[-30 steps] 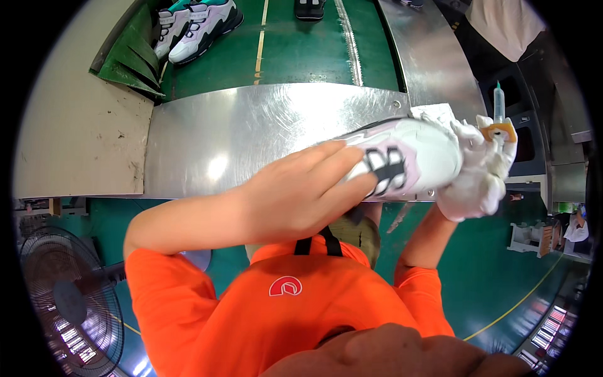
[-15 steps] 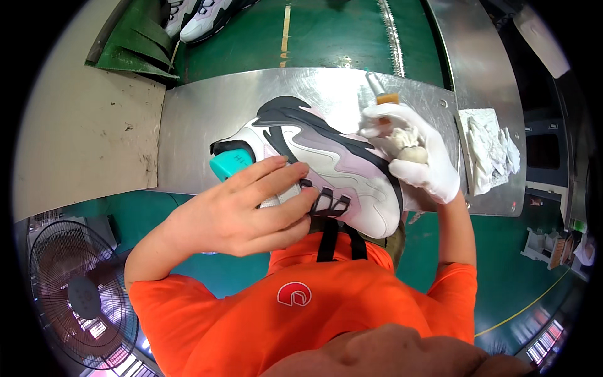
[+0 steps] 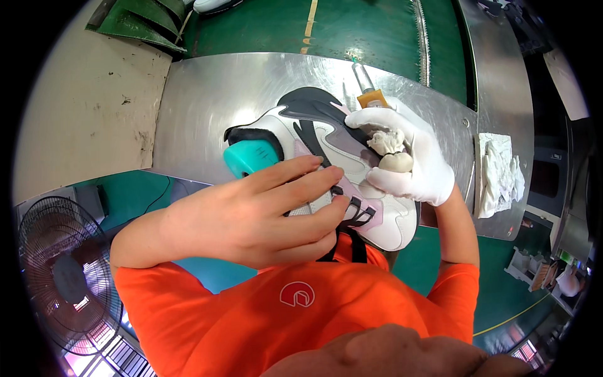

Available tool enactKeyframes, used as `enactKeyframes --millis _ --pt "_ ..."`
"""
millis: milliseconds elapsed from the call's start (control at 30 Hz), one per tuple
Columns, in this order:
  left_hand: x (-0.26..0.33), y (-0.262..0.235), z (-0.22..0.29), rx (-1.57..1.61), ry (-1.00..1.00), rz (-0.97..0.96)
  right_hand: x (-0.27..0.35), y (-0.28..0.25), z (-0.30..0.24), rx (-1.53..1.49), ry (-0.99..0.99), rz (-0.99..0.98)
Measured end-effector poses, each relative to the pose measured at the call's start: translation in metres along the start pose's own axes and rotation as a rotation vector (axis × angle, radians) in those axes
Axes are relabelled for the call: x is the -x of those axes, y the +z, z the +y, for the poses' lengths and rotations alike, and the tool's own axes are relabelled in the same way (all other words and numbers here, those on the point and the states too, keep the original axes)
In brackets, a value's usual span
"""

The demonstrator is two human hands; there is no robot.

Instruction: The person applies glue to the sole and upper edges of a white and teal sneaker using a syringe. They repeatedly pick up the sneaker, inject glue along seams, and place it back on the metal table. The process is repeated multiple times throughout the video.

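A white, lilac and dark grey sneaker [image 3: 339, 141] lies on its side on the metal bench, with a turquoise shoe last [image 3: 250, 157] showing at its collar. My bare left hand [image 3: 276, 207] is closed over the tongue and lacing area, fingers bent against the upper, thumb hidden. In a white glove, my right hand [image 3: 411, 151] is over the side of the forefoot. It holds a slim tool with a clear, pointed barrel and an orange-yellow collar [image 3: 372, 98], tip pointing away from me. An off-white crumpled lump [image 3: 391, 151] sits in the same hand, between fingers and thumb.
The metal bench [image 3: 207, 94] borders a green conveyor belt [image 3: 264, 31], where part of another shoe [image 3: 213, 5] shows. A folded white cloth [image 3: 496, 176] lies at the right. A cream panel [image 3: 94, 100] stands at left, above a black fan [image 3: 69, 276].
My right hand has moved left and now overlaps the sneaker's side. The sneaker and my left hand appear farther right, and the whole view has shifted somewhat.
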State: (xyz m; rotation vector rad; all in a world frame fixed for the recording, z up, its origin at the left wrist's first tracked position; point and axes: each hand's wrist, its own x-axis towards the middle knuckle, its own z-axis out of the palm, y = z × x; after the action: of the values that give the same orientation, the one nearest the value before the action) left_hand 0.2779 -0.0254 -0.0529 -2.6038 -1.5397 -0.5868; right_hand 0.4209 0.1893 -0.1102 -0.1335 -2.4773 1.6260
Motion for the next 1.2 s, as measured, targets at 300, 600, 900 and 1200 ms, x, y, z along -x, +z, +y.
enactKeyframes --millis 300,600,900,1200 --pt "0.0038 0.0035 0.0097 0.155 -0.253 -0.001 -0.0048 -0.0005 0.0026 0.106 -0.082 -0.019" --pt "0.0036 0.0039 0.0088 0.088 -0.197 0.015 -0.0045 -0.0022 -0.0003 0.157 -0.106 -0.020" --pt "0.0031 0.0031 0.0019 -0.039 -0.023 0.032 -0.0038 -0.0006 0.0017 0.069 -0.073 0.007" --pt "0.0039 0.0020 0.0026 -0.053 -0.011 0.030 -0.0046 -0.0024 0.0019 0.105 -0.074 -0.049"
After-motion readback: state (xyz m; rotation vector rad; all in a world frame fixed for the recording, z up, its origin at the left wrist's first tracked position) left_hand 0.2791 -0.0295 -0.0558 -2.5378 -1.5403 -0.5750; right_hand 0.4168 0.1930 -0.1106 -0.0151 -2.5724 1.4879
